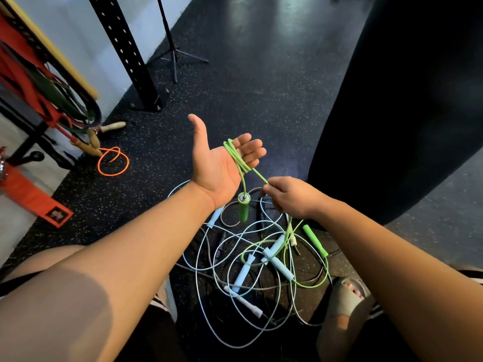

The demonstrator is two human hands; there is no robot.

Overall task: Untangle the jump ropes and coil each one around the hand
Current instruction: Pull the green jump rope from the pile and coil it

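My left hand is held palm up with thumb and fingers spread. A green jump rope is looped a few times around its fingers. One green handle hangs from the palm's edge. My right hand pinches the same green cord just below the left hand. The cord runs down to the floor, where the second green handle lies. Light blue ropes with blue handles and a dark rope lie tangled on the floor under my hands.
A black punching bag hangs at the right. A black rack post and a stand are ahead. An orange rope with wooden handles lies at the left by a red rack. My sandalled foot is beside the tangle.
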